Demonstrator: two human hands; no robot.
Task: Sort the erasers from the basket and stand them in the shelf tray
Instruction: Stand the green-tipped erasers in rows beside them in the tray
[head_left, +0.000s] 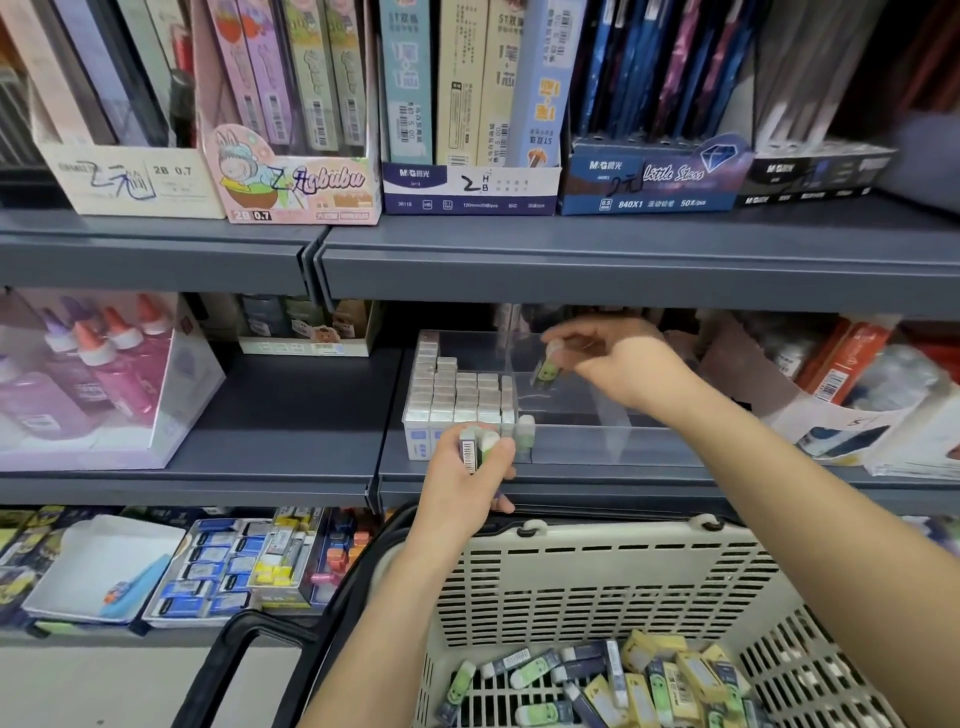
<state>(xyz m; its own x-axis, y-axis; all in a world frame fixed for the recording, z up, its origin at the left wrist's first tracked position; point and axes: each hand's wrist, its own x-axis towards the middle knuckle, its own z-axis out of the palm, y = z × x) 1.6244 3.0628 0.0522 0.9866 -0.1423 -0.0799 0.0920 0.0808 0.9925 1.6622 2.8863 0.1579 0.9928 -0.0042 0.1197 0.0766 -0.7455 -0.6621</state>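
A clear plastic shelf tray (582, 447) stands on the middle shelf; its left part is packed with upright white erasers (457, 395), and one green eraser (524, 431) stands beside them. My right hand (618, 358) pinches a green-sleeved eraser (548, 366) above the tray's bare middle. In front of the tray my left hand (467, 478) grips a small bunch of erasers (478, 444). Below, the cream slotted basket (597, 577) holds several loose green, yellow and dark-sleeved erasers (623, 680).
Glue bottles in a clear box (88, 379) stand left on the same shelf. Boxes of pencil leads (467, 192) line the shelf above. Packaged goods (852, 395) crowd the right. The lower shelf holds trays of erasers and stationery (218, 566). The basket has a black handle (244, 644).
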